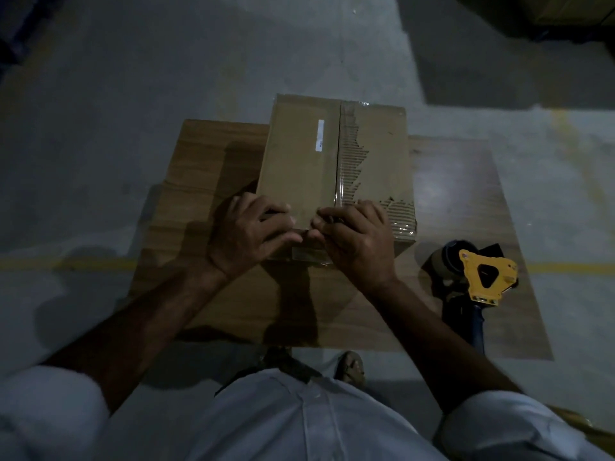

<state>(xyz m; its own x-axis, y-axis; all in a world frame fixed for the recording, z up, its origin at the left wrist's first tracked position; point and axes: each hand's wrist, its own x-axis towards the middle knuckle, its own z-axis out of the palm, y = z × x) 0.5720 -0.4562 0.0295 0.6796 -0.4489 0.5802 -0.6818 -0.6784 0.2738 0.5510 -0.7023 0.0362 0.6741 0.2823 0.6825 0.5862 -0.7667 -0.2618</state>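
A closed brown cardboard box (299,161) stands on a flat cardboard sheet (206,207) laid on the floor. Clear tape runs along its top centre seam, and the paper beside the seam is torn, baring the corrugation. Both hands are at the box's near top edge. My left hand (248,234) has its fingers curled over that edge left of the seam. My right hand (356,237) sits right of the seam with fingers curled, pinching at a strip of tape at the edge. What lies between the fingertips is hidden in shadow.
A yellow tape dispenser (482,274) with a blue handle and a brown tape roll lies on the sheet to the right of the box. Grey concrete floor with yellow lines surrounds the sheet. My shoe (349,366) shows below the sheet's near edge.
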